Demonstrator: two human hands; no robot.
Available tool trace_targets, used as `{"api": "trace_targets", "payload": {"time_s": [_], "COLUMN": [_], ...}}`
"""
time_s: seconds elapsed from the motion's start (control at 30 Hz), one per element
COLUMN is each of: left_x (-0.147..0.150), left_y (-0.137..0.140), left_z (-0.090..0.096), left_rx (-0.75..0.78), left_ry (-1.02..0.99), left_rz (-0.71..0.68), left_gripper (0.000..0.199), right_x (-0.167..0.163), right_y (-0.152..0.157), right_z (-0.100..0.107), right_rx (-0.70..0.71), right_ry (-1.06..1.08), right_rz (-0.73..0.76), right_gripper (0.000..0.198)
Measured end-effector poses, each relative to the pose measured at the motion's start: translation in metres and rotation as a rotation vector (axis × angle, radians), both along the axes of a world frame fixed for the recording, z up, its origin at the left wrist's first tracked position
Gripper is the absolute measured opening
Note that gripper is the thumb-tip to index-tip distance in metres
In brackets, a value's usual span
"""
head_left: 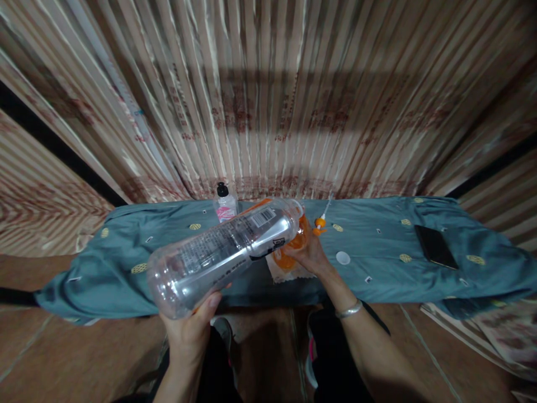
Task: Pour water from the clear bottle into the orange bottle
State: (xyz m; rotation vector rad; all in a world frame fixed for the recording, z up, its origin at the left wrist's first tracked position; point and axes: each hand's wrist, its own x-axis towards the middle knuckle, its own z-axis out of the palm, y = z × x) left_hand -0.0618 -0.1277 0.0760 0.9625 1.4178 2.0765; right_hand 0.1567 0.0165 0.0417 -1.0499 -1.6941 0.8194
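Note:
My left hand is closed around the lower part of a large clear plastic bottle with a printed label. The bottle is tilted, its mouth at the upper right, over an orange see-through bottle. My right hand grips that orange bottle from its right side. Whether the two mouths touch, I cannot tell. Beneath the orange bottle lies a light-coloured wrapper or cloth, partly hidden. Just beyond my right hand, an orange pump top with a clear tube lies on the cloth.
A blue-green patterned cloth covers the bench. Behind the large bottle stands a small bottle with a black cap. A white disc and a dark phone lie to the right. Pleated curtains hang behind.

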Motion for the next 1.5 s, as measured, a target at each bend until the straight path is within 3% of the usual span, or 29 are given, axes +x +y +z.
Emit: {"api": "trace_targets", "payload": {"time_s": [0.67, 0.83, 1.13, 1.5], "left_x": [0.003, -0.001, 0.000, 0.000], "left_y": [0.001, 0.001, 0.000, 0.003], "left_z": [0.007, -0.001, -0.002, 0.000], "left_rx": [0.008, -0.031, -0.023, -0.013], "left_ry": [0.010, 0.049, 0.007, 0.015], "left_rz": [-0.036, -0.013, -0.001, -0.012], "left_gripper": [0.075, 0.063, 0.072, 0.072], "right_x": [0.000, 0.003, 0.012, 0.027], "right_y": [0.000, 0.000, 0.001, 0.002], "right_z": [-0.001, 0.001, -0.003, 0.000], "right_rx": [-0.002, 0.025, -0.005, -0.022], "right_ry": [0.011, -0.020, -0.093, -0.001], "right_rz": [0.003, 0.011, 0.005, 0.102], "right_gripper": [0.088, 0.088, 0.110, 0.099]}}
